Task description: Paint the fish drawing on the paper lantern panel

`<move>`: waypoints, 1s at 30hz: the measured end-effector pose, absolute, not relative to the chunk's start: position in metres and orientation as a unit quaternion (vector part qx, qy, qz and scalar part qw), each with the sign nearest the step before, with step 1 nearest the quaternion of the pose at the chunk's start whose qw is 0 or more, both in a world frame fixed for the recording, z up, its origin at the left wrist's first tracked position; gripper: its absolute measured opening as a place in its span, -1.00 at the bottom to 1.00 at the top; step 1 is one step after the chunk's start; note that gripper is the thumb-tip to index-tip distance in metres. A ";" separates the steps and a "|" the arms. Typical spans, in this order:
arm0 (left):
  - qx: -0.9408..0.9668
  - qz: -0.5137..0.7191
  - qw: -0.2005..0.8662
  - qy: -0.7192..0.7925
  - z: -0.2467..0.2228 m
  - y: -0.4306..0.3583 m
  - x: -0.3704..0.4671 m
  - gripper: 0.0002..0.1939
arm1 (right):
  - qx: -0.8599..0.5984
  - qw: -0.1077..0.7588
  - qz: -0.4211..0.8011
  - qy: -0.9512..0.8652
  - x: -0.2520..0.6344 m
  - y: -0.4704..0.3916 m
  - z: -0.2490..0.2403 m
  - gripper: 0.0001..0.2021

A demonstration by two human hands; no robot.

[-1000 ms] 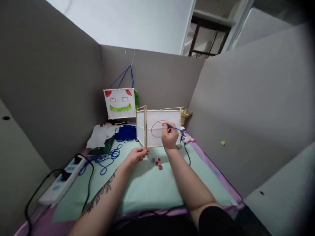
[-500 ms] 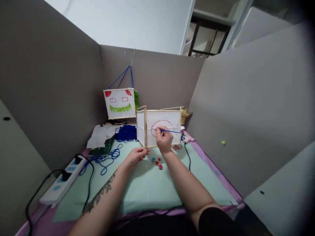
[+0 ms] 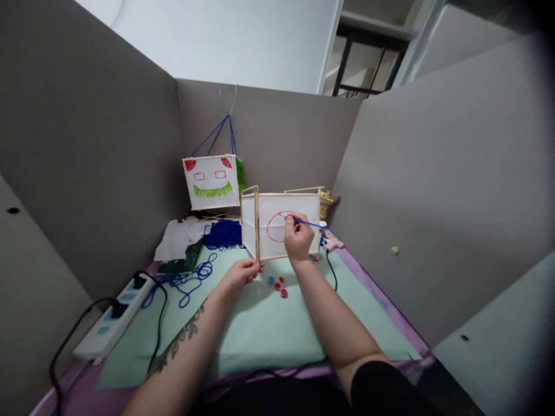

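Note:
A box-shaped lantern frame (image 3: 271,247) of thin wooden sticks with white paper sides stands in front of me. Its front panel bears a red curved outline, partly covered by my right hand (image 3: 299,236). That hand pinches a thin blue brush (image 3: 312,223), its tip at the upper part of the outline. Low at the frame's front corner post, my left hand (image 3: 243,274) grips the wood between thumb and fingers. Small red paint pots (image 3: 283,293) and a blue one (image 3: 271,280) sit on the green mat just below the frame.
A finished lantern (image 3: 212,182) with a drawn face hangs by blue cords at the back left. Blue yarn (image 3: 223,234), white paper (image 3: 172,241) and a power strip (image 3: 106,323) with black cables lie left. Grey partitions (image 3: 269,133) enclose the table.
My right hand with the brush has moved right and slightly up along the red outline, uncovering its lower left part. My left hand keeps its hold on the frame.

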State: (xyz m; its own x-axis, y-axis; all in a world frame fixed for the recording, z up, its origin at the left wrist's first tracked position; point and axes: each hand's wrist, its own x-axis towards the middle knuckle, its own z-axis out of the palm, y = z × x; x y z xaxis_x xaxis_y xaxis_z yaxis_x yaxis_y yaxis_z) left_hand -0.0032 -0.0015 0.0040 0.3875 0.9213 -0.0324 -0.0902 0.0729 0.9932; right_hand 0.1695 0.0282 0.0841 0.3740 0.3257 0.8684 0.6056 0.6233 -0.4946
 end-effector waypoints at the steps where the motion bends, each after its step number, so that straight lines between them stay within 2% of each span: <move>1: 0.549 0.404 0.627 0.379 0.004 -0.002 -0.003 -0.60 | -0.420 0.711 -0.099 -0.556 0.168 0.029 0.084 -0.83; 12: 0.555 0.407 0.624 0.370 0.002 -0.001 -0.003 -0.60 | -0.413 0.677 -0.078 -0.604 0.151 0.015 0.076 -0.84; 20: 0.551 0.404 0.623 0.381 0.005 -0.002 -0.002 -0.58 | -0.418 0.721 -0.088 -0.546 0.165 0.014 0.084 -0.84; 30: 0.551 0.398 0.628 0.380 0.007 -0.004 -0.003 -0.59 | -0.410 0.713 -0.101 -0.559 0.163 0.027 0.084 -0.84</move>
State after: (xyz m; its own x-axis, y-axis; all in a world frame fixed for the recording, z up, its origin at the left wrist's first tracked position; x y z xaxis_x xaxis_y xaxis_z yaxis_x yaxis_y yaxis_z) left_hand -0.0026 -0.0039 0.0070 0.3951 0.9179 -0.0380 -0.0815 0.0763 0.9938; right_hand 0.1628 0.0270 0.0835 0.3537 0.3143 0.8810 0.6035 0.6429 -0.4716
